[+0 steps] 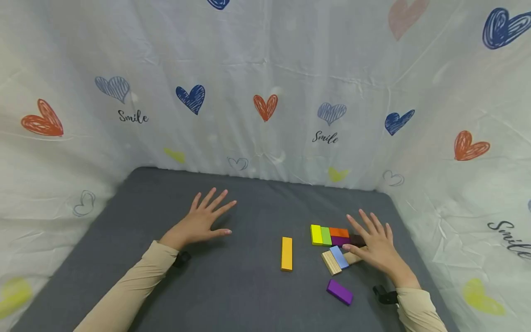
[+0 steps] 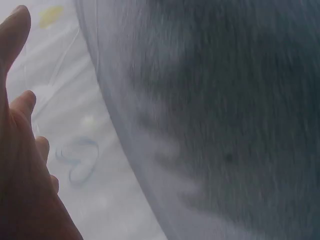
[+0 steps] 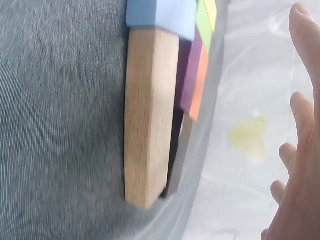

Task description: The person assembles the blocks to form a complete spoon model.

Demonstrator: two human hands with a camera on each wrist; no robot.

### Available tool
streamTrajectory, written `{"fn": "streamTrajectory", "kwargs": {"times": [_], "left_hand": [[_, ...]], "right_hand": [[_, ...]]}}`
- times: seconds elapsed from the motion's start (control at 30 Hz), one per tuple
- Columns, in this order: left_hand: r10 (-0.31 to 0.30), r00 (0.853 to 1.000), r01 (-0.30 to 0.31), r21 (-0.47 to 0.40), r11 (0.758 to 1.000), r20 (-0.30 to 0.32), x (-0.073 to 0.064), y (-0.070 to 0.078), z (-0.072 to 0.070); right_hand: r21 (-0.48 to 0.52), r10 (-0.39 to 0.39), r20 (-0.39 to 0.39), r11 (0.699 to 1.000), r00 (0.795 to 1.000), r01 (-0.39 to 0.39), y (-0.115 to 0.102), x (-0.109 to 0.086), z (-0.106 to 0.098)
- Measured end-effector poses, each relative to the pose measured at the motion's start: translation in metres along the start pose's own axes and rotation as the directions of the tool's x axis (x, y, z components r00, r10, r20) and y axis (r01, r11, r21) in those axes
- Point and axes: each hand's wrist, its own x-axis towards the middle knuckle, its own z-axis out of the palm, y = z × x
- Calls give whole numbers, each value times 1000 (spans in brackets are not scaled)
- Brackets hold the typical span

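Observation:
My left hand (image 1: 198, 223) is held over the grey table with fingers spread, holding nothing. My right hand (image 1: 378, 249), also spread and holding nothing, hovers over the right end of a group of blocks. In that group, a yellow block (image 1: 316, 235) and a green block (image 1: 326, 236) stand beside an orange block (image 1: 339, 232), a purple block (image 1: 340, 241) and a dark brown block (image 1: 356, 240). Nearer lie a striped wooden block (image 1: 331, 263), a blue block (image 1: 339, 257) and a plain wooden block (image 3: 150, 115), which the right hand partly covers in the head view.
Left of the group lies a yellow-orange block (image 1: 286, 254) by itself. A separate purple block (image 1: 340, 292) rests nearer the front. The grey table (image 1: 232, 295) meets a white curtain (image 1: 232, 55) printed with hearts at the back and sides.

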Motion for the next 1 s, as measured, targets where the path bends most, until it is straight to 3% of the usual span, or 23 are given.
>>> {"fn": "streamTrajectory", "kwargs": {"times": [0.2, 0.33, 0.53, 0.77, 1.0], "left_hand": [[82, 997, -82, -7, 997, 5, 9, 17, 15], [127, 991, -127, -19, 992, 43, 15, 29, 24], [181, 974, -180, -20, 984, 138, 21, 50, 31], [258, 952, -258, -23, 966, 163, 27, 68, 41], [283, 936, -276, -61, 959, 208, 31, 86, 48]], "right_hand": [[13, -55, 26, 998, 998, 55, -11, 10, 7], [24, -84, 56, 996, 995, 82, -19, 16, 14], [32, -135, 73, 991, 988, 133, -29, 22, 26], [53, -177, 119, 984, 977, 172, -40, 22, 33], [69, -216, 142, 976, 966, 208, -41, 27, 40]]}}
